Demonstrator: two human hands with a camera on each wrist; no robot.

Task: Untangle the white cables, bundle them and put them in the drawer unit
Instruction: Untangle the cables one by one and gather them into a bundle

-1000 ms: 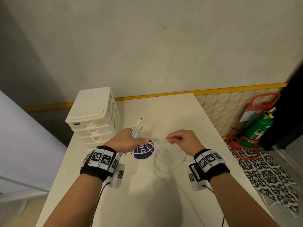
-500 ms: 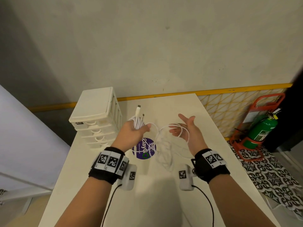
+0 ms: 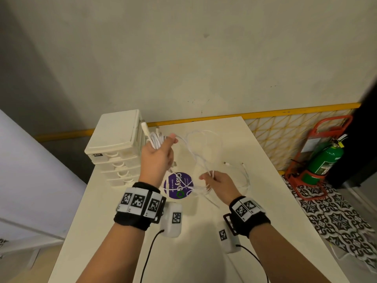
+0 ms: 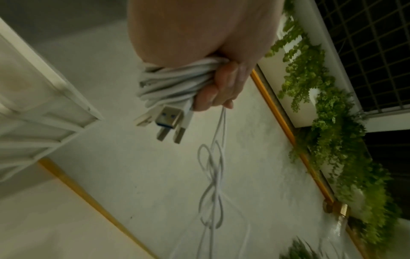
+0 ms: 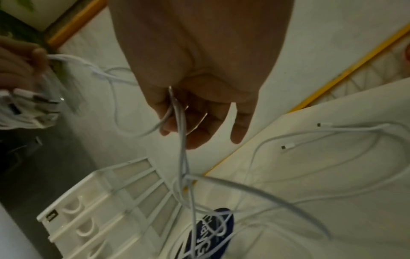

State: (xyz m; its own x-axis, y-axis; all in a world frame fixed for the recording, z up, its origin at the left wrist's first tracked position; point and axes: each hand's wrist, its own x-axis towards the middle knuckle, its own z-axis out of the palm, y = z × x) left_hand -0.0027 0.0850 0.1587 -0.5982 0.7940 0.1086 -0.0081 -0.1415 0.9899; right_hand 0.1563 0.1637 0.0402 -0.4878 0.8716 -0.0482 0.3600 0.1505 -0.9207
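Left hand has its grip clamped round a wad of white cables, three USB plugs poking out, held up just right of the drawer unit, higher than half a second ago. Right hand, spread open before, now hangs lower over the desk with fingers loosely curled round a few strands. Two small plug ends lie on the desk right of the drawer unit, four drawers, all closed.
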